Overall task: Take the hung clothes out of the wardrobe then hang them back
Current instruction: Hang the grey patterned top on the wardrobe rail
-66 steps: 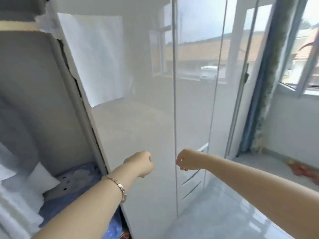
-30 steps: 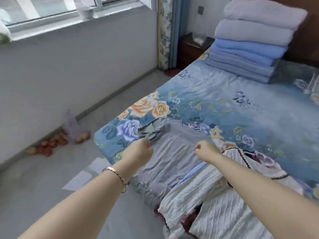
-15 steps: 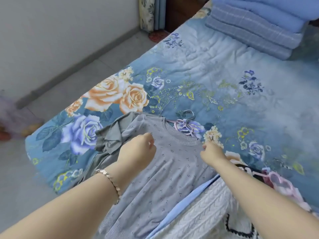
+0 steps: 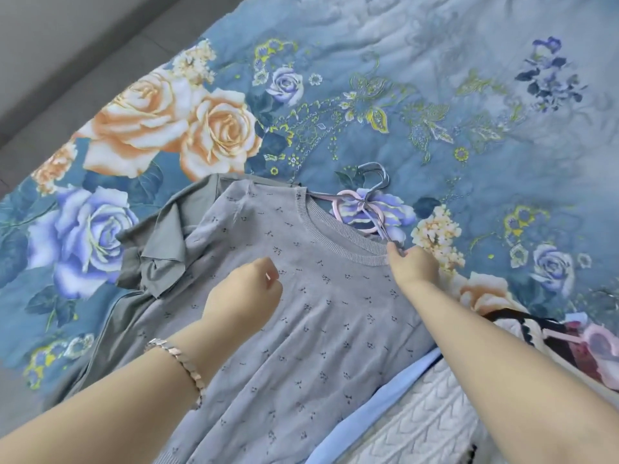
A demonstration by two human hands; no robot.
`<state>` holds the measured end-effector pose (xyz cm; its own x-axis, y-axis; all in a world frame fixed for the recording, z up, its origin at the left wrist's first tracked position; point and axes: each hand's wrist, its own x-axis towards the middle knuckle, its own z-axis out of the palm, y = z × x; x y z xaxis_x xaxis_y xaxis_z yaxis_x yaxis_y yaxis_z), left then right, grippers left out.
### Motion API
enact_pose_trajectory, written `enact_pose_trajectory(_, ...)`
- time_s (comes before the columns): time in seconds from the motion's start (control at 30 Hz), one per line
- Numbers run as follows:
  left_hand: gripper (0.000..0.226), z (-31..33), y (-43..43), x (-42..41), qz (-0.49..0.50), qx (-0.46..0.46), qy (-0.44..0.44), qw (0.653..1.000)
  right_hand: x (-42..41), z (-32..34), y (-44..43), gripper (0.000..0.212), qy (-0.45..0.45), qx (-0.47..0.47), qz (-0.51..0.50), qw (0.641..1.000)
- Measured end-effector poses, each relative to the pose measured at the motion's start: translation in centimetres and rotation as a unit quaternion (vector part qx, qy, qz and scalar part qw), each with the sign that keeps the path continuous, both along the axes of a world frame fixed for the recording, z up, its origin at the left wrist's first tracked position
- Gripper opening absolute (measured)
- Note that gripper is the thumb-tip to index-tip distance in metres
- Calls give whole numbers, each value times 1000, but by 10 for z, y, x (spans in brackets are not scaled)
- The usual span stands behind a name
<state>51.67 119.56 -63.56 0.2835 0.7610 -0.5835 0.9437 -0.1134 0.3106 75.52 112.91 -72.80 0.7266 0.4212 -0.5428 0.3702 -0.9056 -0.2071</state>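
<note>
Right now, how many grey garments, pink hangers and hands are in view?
Grey garments: 2 (dotted top, ruffled one)
Pink hangers: 2 (top's hanger, far hanger)
Hands: 2 (left hand, right hand)
Total: 6

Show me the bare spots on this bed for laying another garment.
Bare bedspread lies beyond the hanger, up and right, and left of the grey-green garment over the purple rose. Crowded: grey top in the middle, white knit lower right.
</note>
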Motion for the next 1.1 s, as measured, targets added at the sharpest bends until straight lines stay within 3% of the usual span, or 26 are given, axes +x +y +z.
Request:
enact_pose_trajectory(0.27, 19, 17, -10, -20, 30, -8, 2, 1000, -20, 60, -17, 44, 30, 213, 32, 976)
enact_pose_trajectory(0.53, 22, 91, -34, -71, 79, 50, -32, 995, -74, 175, -21, 32, -5, 318, 133, 939)
enact_pose_trajectory(0.63, 22, 130, -53, -106, 93, 76, -32, 992, -111, 227, -28, 34, -13, 377, 165, 911)
enact_pose_trajectory(0.73, 14, 173, -76, -146, 101, 104, -25, 989, -157, 280, -45, 23, 10, 431, 206, 878)
enact_pose_trajectory(0.83, 12, 222, -105, -194, 141, 129, -25, 981, -207, 334, -68, 6, 38, 440, 249, 862)
enact_pose_trajectory(1.1, 11, 350, -219, -328, 279, 180, -89, 939, -336, 462, -155, 14, 118, 425, 340, 831)
